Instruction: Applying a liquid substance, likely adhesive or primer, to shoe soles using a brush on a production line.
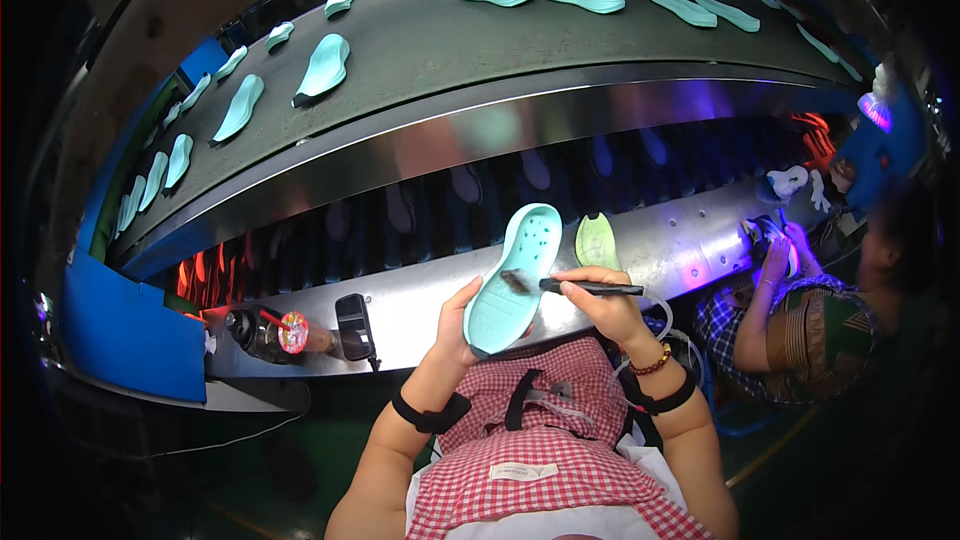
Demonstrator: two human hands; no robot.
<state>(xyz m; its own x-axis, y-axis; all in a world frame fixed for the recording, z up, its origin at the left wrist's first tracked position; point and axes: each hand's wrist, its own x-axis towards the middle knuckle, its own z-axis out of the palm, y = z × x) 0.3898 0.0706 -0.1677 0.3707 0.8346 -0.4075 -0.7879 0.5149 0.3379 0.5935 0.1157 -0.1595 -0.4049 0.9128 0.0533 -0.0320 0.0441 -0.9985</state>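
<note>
My left hand (458,325) is closed on the lower left edge of a mint-green shoe sole (503,315), which is tilted with its inner face up. That face has several small dark holes near the far end. In my right hand (607,312) is a brush (605,288) with a black handle, gripped like a pen. Its dark bristles lie over the middle of the sole; whether they press on it I cannot tell. Just beyond my right hand, a lime-green sole-shaped piece (597,238) with a dark tip lies on the metal ledge.
Many mint soles (322,70) lie on a dark conveyor belt (420,40) beyond the metal ledge (415,305). A phone (354,327), a dark bottle (258,337) and a cup with a red straw (293,332) stand left. At right, a co-worker's hands (775,258) handle something.
</note>
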